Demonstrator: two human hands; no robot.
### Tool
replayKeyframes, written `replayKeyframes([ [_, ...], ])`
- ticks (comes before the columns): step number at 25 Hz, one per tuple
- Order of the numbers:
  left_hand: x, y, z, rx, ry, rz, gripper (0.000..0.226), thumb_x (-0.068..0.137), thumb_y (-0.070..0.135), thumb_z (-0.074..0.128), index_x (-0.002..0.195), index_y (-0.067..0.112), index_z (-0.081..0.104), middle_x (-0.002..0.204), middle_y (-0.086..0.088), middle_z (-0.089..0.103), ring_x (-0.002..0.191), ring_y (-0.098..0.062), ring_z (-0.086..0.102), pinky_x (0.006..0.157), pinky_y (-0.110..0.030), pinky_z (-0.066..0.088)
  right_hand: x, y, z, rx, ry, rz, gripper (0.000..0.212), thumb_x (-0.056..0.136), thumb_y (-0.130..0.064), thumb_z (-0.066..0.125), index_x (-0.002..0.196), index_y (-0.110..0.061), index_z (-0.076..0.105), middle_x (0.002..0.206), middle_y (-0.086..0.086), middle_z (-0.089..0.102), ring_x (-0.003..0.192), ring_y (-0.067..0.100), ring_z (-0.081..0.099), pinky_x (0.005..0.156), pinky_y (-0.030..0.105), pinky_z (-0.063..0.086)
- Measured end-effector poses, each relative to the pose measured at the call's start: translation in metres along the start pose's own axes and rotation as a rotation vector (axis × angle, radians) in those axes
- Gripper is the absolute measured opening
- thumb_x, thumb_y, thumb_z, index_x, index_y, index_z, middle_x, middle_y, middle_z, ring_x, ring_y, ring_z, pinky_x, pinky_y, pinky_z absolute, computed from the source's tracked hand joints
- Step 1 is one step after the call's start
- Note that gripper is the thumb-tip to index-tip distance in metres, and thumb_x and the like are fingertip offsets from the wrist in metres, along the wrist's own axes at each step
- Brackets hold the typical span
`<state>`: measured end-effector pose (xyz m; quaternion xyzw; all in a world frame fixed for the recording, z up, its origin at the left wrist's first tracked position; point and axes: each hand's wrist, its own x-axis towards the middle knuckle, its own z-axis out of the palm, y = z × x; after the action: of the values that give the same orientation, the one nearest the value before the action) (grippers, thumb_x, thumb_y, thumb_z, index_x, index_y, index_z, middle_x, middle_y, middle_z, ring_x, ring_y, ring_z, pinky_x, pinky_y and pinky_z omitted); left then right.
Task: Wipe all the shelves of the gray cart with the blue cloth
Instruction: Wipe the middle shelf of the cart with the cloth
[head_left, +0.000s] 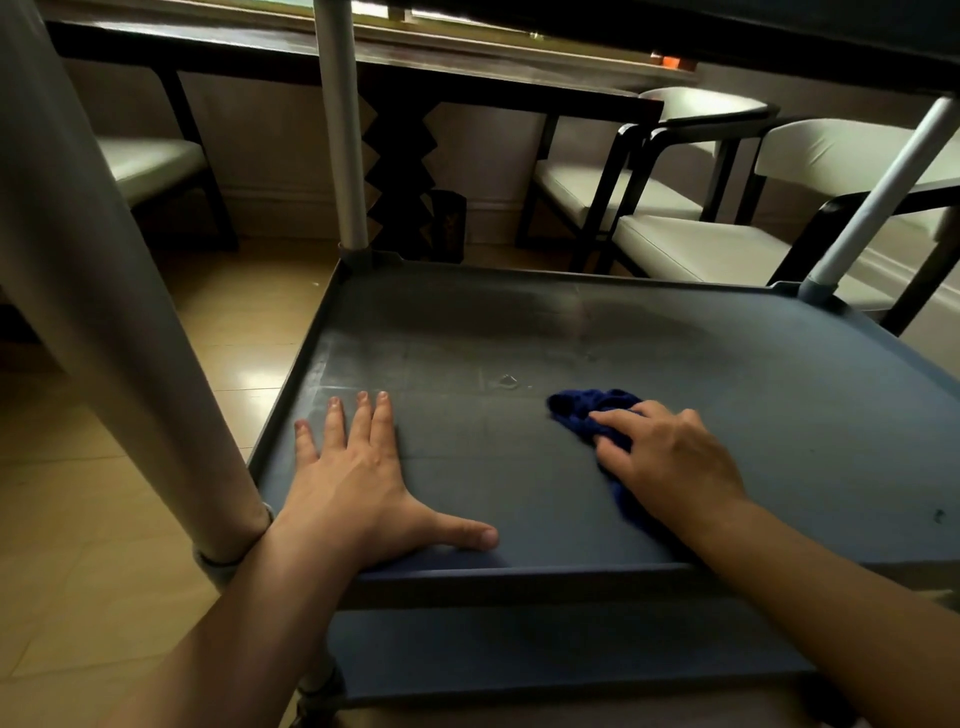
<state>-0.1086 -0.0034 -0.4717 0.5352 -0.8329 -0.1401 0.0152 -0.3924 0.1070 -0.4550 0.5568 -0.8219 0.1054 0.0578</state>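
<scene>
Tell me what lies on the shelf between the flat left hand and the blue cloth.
Head view: nothing lies there, only bare shelf between the left hand and the blue cloth under the right hand.

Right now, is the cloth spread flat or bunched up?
Bunched up: the cloth sits crumpled under the right hand on the shelf.

Cloth (592, 410) dk blue; cart shelf (571, 332) gray-blue; posts (340, 130) lt gray.

No text, label, brand, number or sign can be read anywhere here.
</scene>
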Motion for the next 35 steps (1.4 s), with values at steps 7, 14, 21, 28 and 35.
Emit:
replayKeyframes([
  [7, 0.002, 0.0, 0.007, 0.013, 0.059, -0.013, 0.169, 0.03, 0.12, 0.019, 0.16, 0.02, -0.02, 0.173, -0.004, -0.016, 0.157, -0.027, -0.021, 0.126, -0.056, -0.014, -0.024, 0.1, -0.022, -0.126, -0.039, 0.264, 0.041, 0.094, -0.05, 0.041, 0.131, -0.037, 0.053, 0.112, 0.004, 0.059, 0.083, 0.031, 0.053, 0.07, 0.043, 0.052],
  [14, 0.004, 0.005, 0.0, 0.068, 0.049, -0.035, 0.169, 0.028, 0.12, 0.016, 0.165, 0.022, 0.001, 0.175, -0.009, -0.003, 0.159, -0.033, -0.01, 0.127, -0.06, -0.006, -0.01, 0.087, -0.031, 0.062, 0.036, 0.232, 0.04, 0.095, -0.046, 0.047, 0.129, -0.03, 0.06, 0.102, 0.01, 0.062, 0.083, 0.029, 0.058, 0.071, 0.041, 0.051],
  [21, 0.027, 0.019, -0.033, 0.055, -0.011, -0.108, 0.181, 0.011, 0.118, 0.028, 0.162, 0.018, 0.019, 0.17, -0.015, 0.02, 0.156, -0.038, 0.014, 0.124, -0.063, 0.012, 0.047, 0.003, -0.044, 0.459, 0.33, 0.104, 0.029, 0.094, -0.039, 0.058, 0.118, -0.028, 0.068, 0.107, 0.013, 0.069, 0.094, 0.035, 0.064, 0.074, 0.034, 0.048],
  [28, 0.04, 0.009, -0.011, 0.002, 0.006, -0.162, 0.184, 0.015, 0.12, 0.027, 0.163, 0.017, -0.009, 0.174, -0.009, -0.009, 0.159, -0.033, -0.013, 0.128, -0.056, -0.005, 0.083, -0.105, -0.019, 0.678, 0.235, -0.141, 0.046, 0.092, -0.055, 0.053, 0.134, -0.037, 0.055, 0.126, 0.01, 0.058, 0.11, 0.026, 0.057, 0.087, 0.035, 0.05],
  [35, 0.042, 0.009, -0.008, 0.023, 0.038, -0.179, 0.184, 0.013, 0.12, 0.021, 0.164, 0.018, -0.003, 0.175, -0.009, -0.005, 0.159, -0.031, -0.01, 0.127, -0.056, -0.002, 0.095, -0.153, 0.027, 0.211, -0.08, -0.306, 0.056, 0.093, -0.06, 0.038, 0.145, -0.041, 0.038, 0.143, 0.005, 0.047, 0.124, 0.029, 0.044, 0.1, 0.047, 0.04],
])
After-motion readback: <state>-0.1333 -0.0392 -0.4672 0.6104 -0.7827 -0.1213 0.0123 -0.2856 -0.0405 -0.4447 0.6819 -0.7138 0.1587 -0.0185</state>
